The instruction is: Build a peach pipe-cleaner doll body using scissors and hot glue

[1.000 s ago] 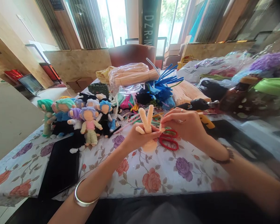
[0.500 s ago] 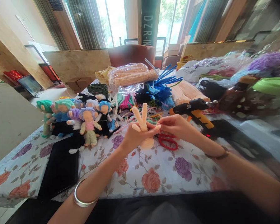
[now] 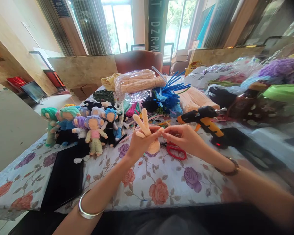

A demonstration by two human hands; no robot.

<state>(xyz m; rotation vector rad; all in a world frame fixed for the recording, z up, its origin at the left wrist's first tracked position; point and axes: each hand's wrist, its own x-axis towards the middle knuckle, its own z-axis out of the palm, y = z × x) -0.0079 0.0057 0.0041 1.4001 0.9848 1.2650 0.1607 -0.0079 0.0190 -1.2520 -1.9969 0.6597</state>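
Observation:
A peach doll body (image 3: 153, 147) made of fuzzy pipe cleaners is gripped in my left hand (image 3: 141, 143). Its round head points down toward me, and two long limbs stick up above my fingers. My right hand (image 3: 182, 133) pinches the small tip of one of its limbs, close against my left fingertips. Under and beside my right hand lie red-handled scissors (image 3: 176, 151), their blades partly hidden. Farther right, a black and orange hot glue gun (image 3: 203, 117) rests with a small red light glowing near its base.
Finished dolls (image 3: 94, 130) with coloured hair crowd the left, beside a black flat panel (image 3: 63, 178). Behind my hands are blue pipe cleaners (image 3: 170, 93), a wrapped peach bundle (image 3: 139, 81) and loose scraps. Bags and a bottle (image 3: 247, 101) fill the right. A flowered cloth (image 3: 159, 191) covers the table.
The doll body has tilted left a little in my left hand. My right hand has shifted slightly left and down, still pinching the limb tip.

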